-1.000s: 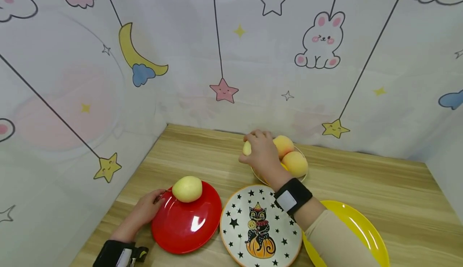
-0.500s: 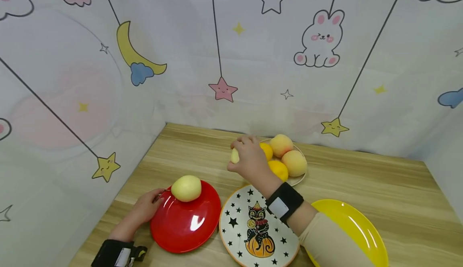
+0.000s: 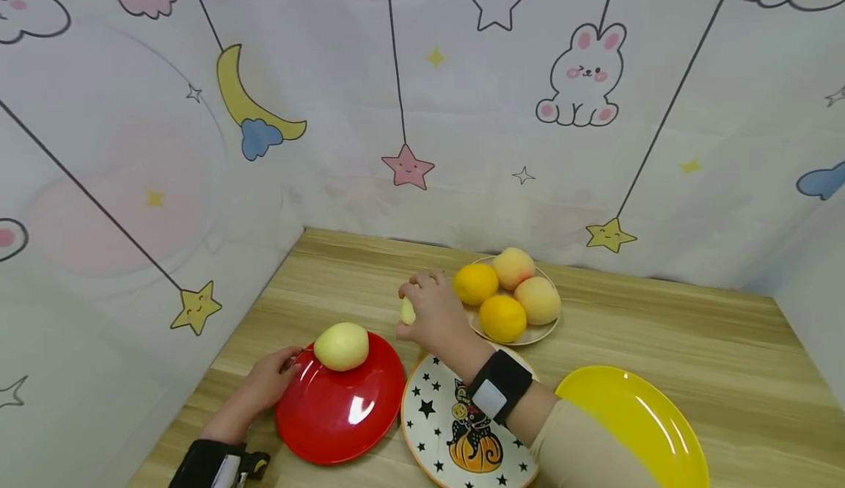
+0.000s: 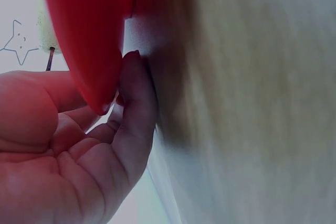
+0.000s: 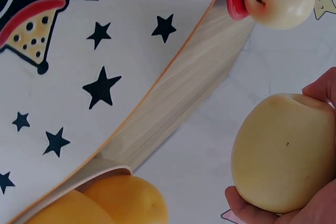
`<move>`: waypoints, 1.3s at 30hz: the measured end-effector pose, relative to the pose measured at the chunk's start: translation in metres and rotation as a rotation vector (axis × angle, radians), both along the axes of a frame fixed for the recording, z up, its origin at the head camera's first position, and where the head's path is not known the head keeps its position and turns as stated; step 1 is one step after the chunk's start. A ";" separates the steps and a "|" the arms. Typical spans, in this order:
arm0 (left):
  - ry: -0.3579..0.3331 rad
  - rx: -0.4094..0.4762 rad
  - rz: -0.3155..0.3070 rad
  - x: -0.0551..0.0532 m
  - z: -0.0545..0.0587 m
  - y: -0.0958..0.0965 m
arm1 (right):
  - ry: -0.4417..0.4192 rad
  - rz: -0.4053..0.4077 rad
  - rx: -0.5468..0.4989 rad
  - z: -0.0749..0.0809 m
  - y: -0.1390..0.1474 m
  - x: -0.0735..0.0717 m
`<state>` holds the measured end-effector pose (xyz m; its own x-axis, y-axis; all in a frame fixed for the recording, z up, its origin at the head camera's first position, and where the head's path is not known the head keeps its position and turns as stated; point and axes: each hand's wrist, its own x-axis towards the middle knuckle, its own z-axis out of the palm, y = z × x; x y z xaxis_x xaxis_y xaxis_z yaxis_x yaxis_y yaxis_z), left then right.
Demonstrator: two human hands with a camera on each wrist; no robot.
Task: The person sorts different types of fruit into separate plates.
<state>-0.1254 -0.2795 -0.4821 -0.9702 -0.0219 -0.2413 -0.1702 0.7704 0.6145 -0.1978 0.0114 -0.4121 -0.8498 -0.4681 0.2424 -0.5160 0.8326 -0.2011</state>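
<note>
My right hand [image 3: 436,315] holds a pale yellow pear [image 5: 283,153], raised clear of the table, its fingers and thumb curled round the sides. In the head view most of that pear is hidden by the hand. My left hand [image 3: 267,378] pinches the left rim of a red plate [image 3: 339,422]; the left wrist view has fingers [image 4: 137,98] under the plate's edge. Another pear [image 3: 341,346] lies at the far side of the red plate, stem towards the left hand.
A shallow round dish [image 3: 549,329] at the back holds two peaches [image 3: 538,299] and two yellow-orange fruits [image 3: 503,318]. A white cat-pattern plate [image 3: 429,418] lies under the right forearm. A yellow plate [image 3: 634,422] is at the right. Printed cloth [image 3: 475,106] stands behind the table.
My right hand has lifted the pear out of the shallow dish and carried it left, uncovering the yellow-orange fruits. The left hand and the red plate have stayed in place.
</note>
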 end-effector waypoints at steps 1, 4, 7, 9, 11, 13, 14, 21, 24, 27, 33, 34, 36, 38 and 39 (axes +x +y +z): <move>0.000 0.001 0.001 0.000 0.000 0.000 | 0.003 0.002 -0.002 -0.001 -0.002 0.001; 0.001 -0.001 0.001 0.000 0.000 0.001 | -0.007 0.009 0.002 -0.004 -0.006 0.004; 0.000 -0.004 0.002 0.000 0.001 0.001 | -0.044 0.013 -0.006 -0.006 -0.011 0.006; 0.000 -0.001 0.003 0.000 0.000 0.001 | -0.066 0.019 -0.016 -0.008 -0.014 0.007; 0.000 0.001 0.006 0.000 0.000 0.001 | -0.081 0.028 -0.031 -0.009 -0.016 0.009; 0.001 0.005 0.009 0.000 -0.001 0.001 | -0.085 0.035 -0.028 -0.010 -0.019 0.010; -0.001 0.007 0.012 0.000 -0.001 0.001 | -0.086 0.041 -0.028 -0.011 -0.020 0.011; -0.011 0.010 0.022 -0.001 -0.001 0.001 | -0.100 0.069 -0.008 -0.019 -0.028 0.016; -0.013 0.016 0.023 -0.001 -0.002 0.000 | -0.116 0.077 -0.002 -0.022 -0.031 0.020; -0.014 0.023 0.023 -0.001 -0.003 0.000 | -0.117 0.088 -0.003 -0.026 -0.032 0.022; -0.003 0.015 0.016 -0.001 -0.003 0.000 | -0.096 0.107 -0.006 -0.033 -0.036 0.025; -0.003 0.012 0.016 -0.001 -0.003 0.000 | -0.094 0.111 -0.005 -0.033 -0.036 0.025; -0.001 0.007 0.015 -0.001 -0.003 0.000 | -0.093 0.114 0.002 -0.034 -0.038 0.027; 0.001 0.005 0.014 -0.001 -0.003 0.000 | -0.093 0.120 0.007 -0.035 -0.040 0.029; 0.003 0.004 0.014 -0.001 -0.003 0.000 | -0.095 0.122 0.009 -0.035 -0.041 0.030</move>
<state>-0.1267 -0.2800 -0.4853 -0.9705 -0.0343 -0.2385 -0.1790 0.7654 0.6181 -0.1679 -0.0291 -0.4471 -0.8056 -0.5708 0.1584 -0.5921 0.7672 -0.2468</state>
